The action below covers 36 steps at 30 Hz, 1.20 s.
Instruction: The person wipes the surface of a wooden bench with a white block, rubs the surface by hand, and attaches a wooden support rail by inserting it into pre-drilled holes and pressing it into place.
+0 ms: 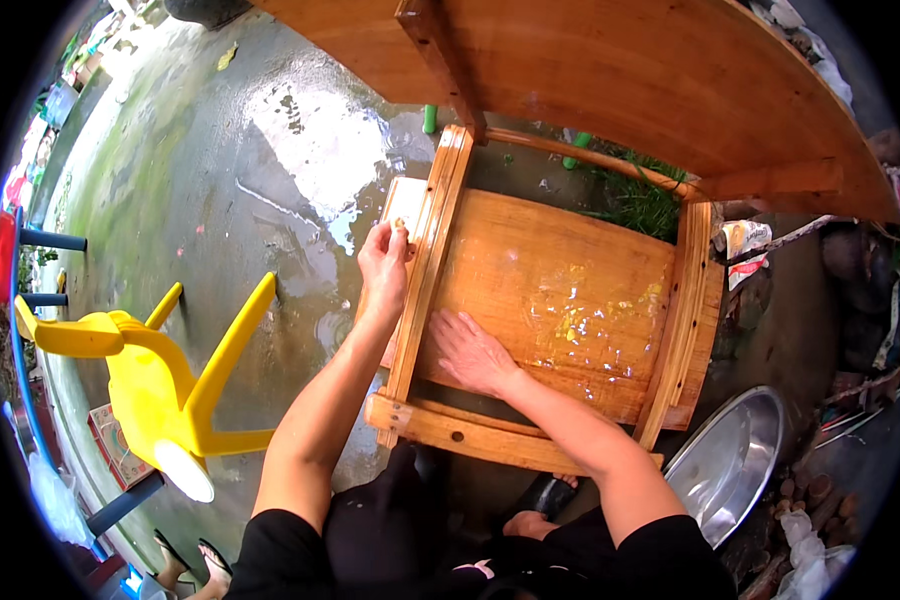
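A varnished wooden furniture frame (439,262) stands before me, with a wet wooden board (570,262) between its side rails; droplets and yellowish bits lie on the board's right part. My left hand (388,255) is raised beside the left rail, its fingers pinching a small pale object (398,224) that I cannot identify. Flat on the left part of the board rests my right hand (472,352), fingers spread. A large wooden panel (607,82) with a cross brace rises at the far side of the frame.
A yellow plastic chair (146,375) lies tipped at left on wet concrete. At lower right stand a metal basin (735,457) and cut logs (817,499). A printed packet (746,244) hangs near a stick at right. Another person's feet (214,566) show at lower left.
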Available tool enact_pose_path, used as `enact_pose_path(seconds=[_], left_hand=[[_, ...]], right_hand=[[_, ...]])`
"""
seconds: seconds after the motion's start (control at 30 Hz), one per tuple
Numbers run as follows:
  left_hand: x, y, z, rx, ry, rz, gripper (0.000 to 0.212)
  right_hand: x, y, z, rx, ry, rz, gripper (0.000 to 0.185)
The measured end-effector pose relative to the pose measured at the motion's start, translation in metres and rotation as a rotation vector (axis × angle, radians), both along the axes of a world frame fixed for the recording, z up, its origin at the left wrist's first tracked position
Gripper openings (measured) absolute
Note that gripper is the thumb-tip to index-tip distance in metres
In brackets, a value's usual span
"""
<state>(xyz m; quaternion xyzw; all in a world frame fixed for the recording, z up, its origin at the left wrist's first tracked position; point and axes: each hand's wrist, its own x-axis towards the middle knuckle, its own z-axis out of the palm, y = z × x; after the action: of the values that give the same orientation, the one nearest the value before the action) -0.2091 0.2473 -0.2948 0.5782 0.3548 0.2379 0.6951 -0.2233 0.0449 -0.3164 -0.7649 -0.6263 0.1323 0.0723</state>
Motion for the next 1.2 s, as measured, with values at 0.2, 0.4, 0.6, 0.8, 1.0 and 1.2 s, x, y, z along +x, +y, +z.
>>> enact_pose_path(seconds=[0.2,0.4,0.6,0.8,1.0,1.2], left_hand=[[-0.009,-0.006,0.016,0.024,0.011,-0.052,0.022],[-0.037,0.007,0.012,-0.007,0.074,0.044,0.022],[-0.048,0.011,0.014,0.007,0.106,0.016,0.023],[-0.096,0.003,0.012,-0.122,0.150,-0.071,0.023],[-0.176,-0.010,-0.001,0.260,0.462,-0.163,0.024],[-0.203,-0.066,-0.007,0.702,0.787,-0.228,0.025]], right_hand=[[0.011,-0.059,0.001,0.079,0.189,0.482,0.051],[0.080,-0.020,0.025,-0.102,0.033,-0.125,0.056],[0.025,0.047,0.000,-0.171,-0.191,-0.343,0.063],[-0.011,-0.011,0.010,0.065,0.113,0.123,0.053],[-0.062,-0.021,0.048,0.010,1.046,-0.279,0.045],[-0.106,0.007,0.041,-0.043,0.407,-0.313,0.031]])
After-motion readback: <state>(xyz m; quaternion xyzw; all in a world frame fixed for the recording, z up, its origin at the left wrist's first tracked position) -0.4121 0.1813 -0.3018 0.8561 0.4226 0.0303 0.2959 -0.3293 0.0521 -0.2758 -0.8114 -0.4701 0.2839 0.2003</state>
